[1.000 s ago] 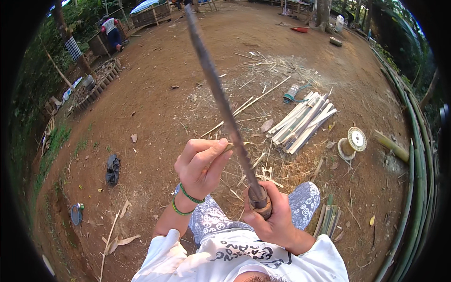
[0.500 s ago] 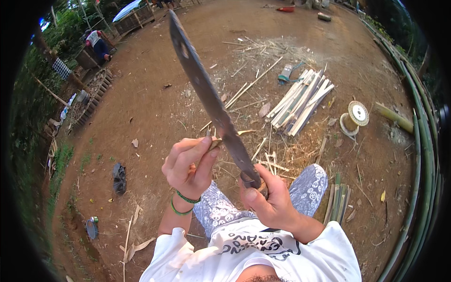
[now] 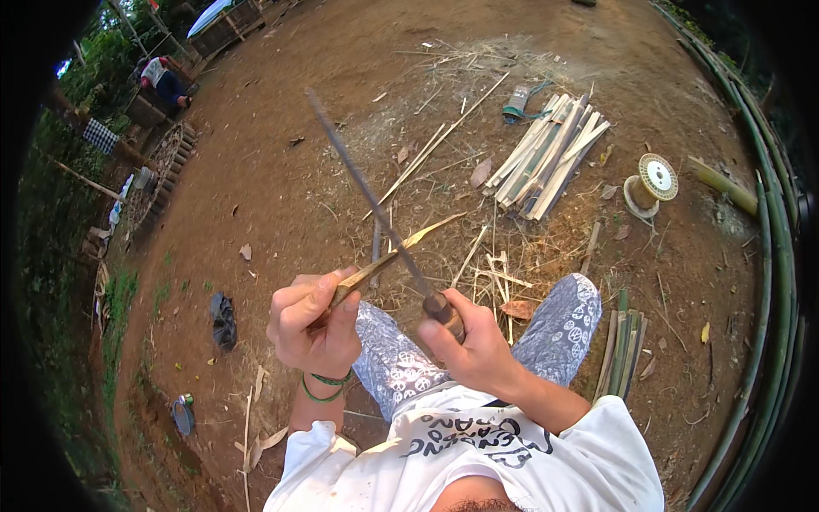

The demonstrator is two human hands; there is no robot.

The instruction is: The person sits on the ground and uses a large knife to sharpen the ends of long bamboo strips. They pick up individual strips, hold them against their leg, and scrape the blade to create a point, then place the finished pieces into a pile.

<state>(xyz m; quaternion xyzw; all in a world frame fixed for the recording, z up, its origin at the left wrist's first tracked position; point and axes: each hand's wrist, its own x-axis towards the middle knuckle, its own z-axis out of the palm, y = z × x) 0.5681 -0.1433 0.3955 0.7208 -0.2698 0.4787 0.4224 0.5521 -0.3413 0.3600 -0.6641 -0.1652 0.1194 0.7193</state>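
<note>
My left hand (image 3: 313,322) grips a short, thin bamboo strip (image 3: 397,253) whose pointed tip sticks out to the upper right. My right hand (image 3: 474,345) holds the wooden handle of a long knife (image 3: 367,196). Its dark blade rises toward the upper left and crosses the strip just past my left fingers, edge against the bamboo. Both hands are above my knees in patterned trousers. Green bands circle my left wrist.
A bundle of split bamboo slats (image 3: 550,154) lies on the dirt ahead, with a spool of cord (image 3: 653,181) to its right. Long green bamboo poles (image 3: 772,256) run along the right edge. Short green pieces (image 3: 623,350) lie by my right knee. A person (image 3: 162,81) crouches far left.
The knife has swung down from a steep upright angle to a lower one, and its blade now crosses the strip. The strip's tip has tilted out to the right.
</note>
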